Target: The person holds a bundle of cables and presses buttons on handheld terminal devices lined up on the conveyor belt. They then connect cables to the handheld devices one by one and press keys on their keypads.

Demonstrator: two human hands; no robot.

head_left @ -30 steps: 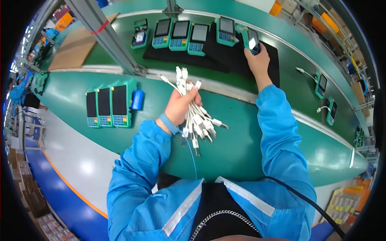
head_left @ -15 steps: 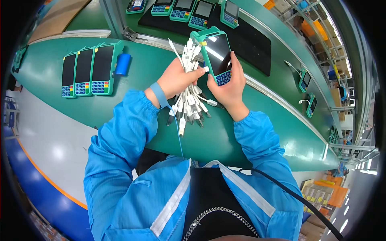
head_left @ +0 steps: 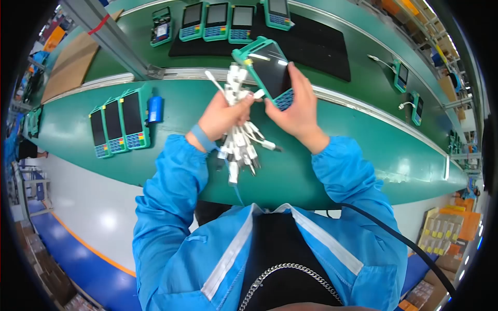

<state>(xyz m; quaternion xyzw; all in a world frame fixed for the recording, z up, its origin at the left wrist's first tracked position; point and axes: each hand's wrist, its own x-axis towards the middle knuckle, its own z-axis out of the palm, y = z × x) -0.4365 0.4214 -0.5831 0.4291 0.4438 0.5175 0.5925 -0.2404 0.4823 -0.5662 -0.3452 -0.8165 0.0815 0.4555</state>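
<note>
My left hand (head_left: 222, 115) is closed round a bundle of white cables (head_left: 239, 142), whose ends stick out above and below the fist. One white connector (head_left: 258, 94) rises from the thumb and meets the side of a green handheld terminal (head_left: 270, 70); whether it is plugged in I cannot tell. My right hand (head_left: 300, 106) grips that terminal by its keypad end, with its dark screen facing up and its body tilted. A blue wristband (head_left: 203, 139) is round my left wrist.
Three green terminals (head_left: 118, 124) and a blue cylinder (head_left: 155, 109) lie on the left. Behind, more terminals (head_left: 216, 22) rest on a black mat (head_left: 321, 46). Two terminals with white cables (head_left: 401, 76) are at the right. A metal post (head_left: 111, 39) stands at back left.
My right hand has brought a terminal from the black mat to beside the cable bundle. A single connector now meets the terminal's side. The camera view has shifted.
</note>
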